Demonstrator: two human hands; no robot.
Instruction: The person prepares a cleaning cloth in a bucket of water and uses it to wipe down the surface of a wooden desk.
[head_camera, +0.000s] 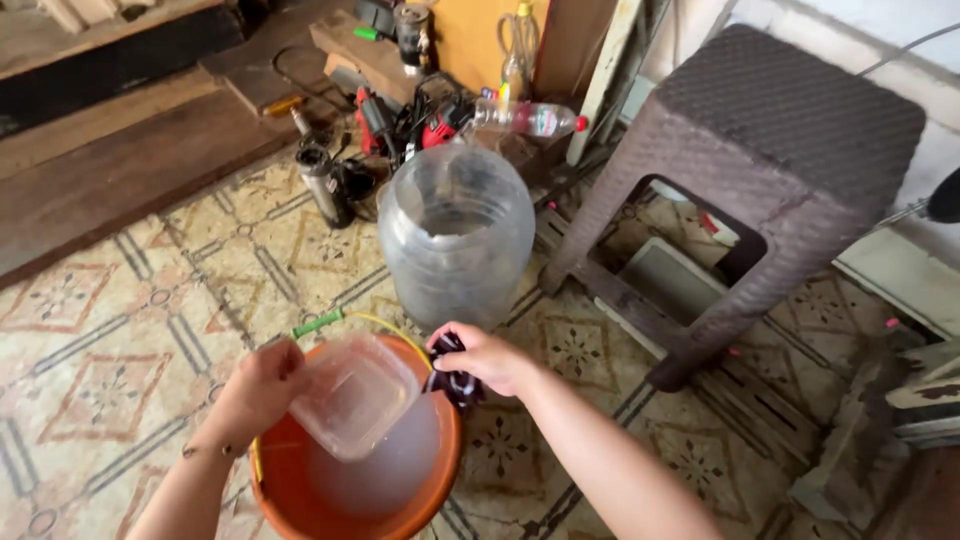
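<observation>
My left hand (262, 388) grips the rim of a clear square plastic container (355, 395) and holds it tilted over an orange bucket (290, 495) filled with cloudy water. My right hand (482, 357) is closed on a dark wet cloth (455, 382) at the bucket's right rim. Just beyond the bucket stands a large clear plastic jug (455, 235) with its top cut open.
A brown woven plastic stool (770, 150) stands to the right on the patterned tile floor. Power tools (400, 120), a metal flask (322, 182) and a lying plastic bottle (525, 118) crowd the back. A green-and-yellow bucket handle (335, 321) sticks out. Wooden boards lie at far left.
</observation>
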